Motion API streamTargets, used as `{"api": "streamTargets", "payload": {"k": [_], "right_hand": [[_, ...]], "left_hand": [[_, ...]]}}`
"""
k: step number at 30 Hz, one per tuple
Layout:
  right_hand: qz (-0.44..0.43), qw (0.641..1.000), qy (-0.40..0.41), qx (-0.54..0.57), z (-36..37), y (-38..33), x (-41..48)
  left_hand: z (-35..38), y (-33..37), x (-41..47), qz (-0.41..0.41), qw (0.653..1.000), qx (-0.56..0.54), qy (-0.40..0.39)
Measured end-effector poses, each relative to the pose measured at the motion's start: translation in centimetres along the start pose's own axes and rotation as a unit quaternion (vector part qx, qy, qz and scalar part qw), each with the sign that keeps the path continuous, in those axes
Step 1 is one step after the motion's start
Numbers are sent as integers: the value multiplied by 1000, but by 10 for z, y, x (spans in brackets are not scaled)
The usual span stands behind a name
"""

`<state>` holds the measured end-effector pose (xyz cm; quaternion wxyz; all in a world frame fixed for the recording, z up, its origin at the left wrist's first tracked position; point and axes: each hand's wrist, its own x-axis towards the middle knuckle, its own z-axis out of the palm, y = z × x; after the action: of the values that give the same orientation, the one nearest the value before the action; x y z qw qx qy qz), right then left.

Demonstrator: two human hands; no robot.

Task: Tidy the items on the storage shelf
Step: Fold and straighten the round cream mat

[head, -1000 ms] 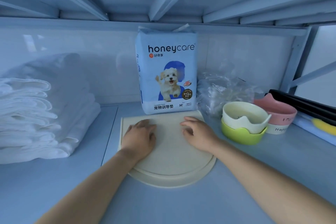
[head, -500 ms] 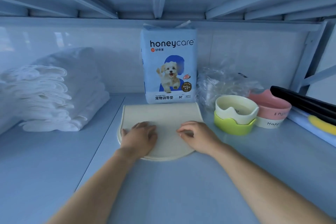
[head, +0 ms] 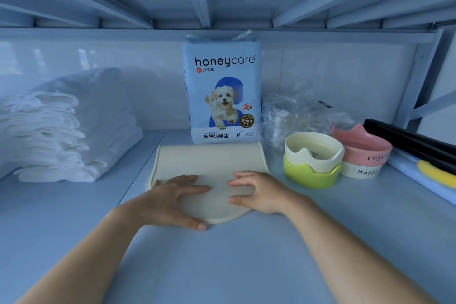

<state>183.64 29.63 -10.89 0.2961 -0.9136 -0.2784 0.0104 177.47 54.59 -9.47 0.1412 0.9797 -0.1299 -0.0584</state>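
Lengthwise front-to-back, beige mat, rounded end nearest, beneath relaxed left hand, right hand.

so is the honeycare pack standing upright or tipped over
Upright. The honeycare pack stands on its base at the back of the shelf, its lettering level, top seam up, just behind the beige mat.

This was a bay of a pale metal storage rack stocked with pet supplies. A honeycare pack of puppy training pads stood at the far middle. Cat-eared feeding bowls sat stacked at right, and folded white pads were piled at left.
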Motion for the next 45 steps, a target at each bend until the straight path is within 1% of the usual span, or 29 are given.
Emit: {"api": "streamTargets", "payload": {"k": [6, 7, 10, 11, 15, 17, 20, 22, 25, 29, 32, 35, 38, 40, 43, 45], "right_hand": [[-9, 999, 40, 26, -2, 0, 1], [-11, 999, 46, 25, -2, -1, 1], [-11, 998, 56, 11, 1, -1, 3], [-10, 998, 57, 8, 2, 0, 3], [-17, 998, 63, -1, 4, 2, 6], [-20, 997, 71, 2, 5, 2, 7], [-12, 996, 84, -1, 3, 1, 13], [-7, 996, 87, -17, 0, 0, 21], [-11, 995, 83, -48, -10, -5, 35], [-13, 991, 95, -97, -24, -12, 55], [-23, 985, 101, -136, -31, -17, 74], [-7, 982, 75, -172, -33, -26, 96], [27, 980, 30, -196, -28, -30, 114], [44, 984, 27, -172, -27, -30, 121], [72, 986, 42, -141, -34, -24, 130], [104, 982, 14, -156, -37, -18, 135]], "left_hand": [[1, 2, 1, 16, 1000, -14, 4], [1, 3, 1, 15, 1000, -22, 12], [-2, 8, 5, 10, 996, -63, 68], [-3, 8, 7, 9, 995, -69, 71], [-4, 7, 7, 35, 995, -84, 43], [-1, 6, 4, 42, 991, -121, 43], [4, 8, 6, 29, 975, -204, 88], [4, 10, 11, 15, 968, -218, 120], [-4, 4, 20, -6, 969, -200, 144], [-28, -20, 30, -24, 976, -114, 183], [-42, -45, 47, -28, 979, -64, 189], [-52, -67, 72, -12, 982, -13, 186], [-58, -80, 97, 4, 985, 51, 168], [-61, -81, 113, 14, 987, 68, 142], [-66, -76, 136, 12, 995, 77, 68], [-69, -73, 147, -2, 996, 86, 18]]}}
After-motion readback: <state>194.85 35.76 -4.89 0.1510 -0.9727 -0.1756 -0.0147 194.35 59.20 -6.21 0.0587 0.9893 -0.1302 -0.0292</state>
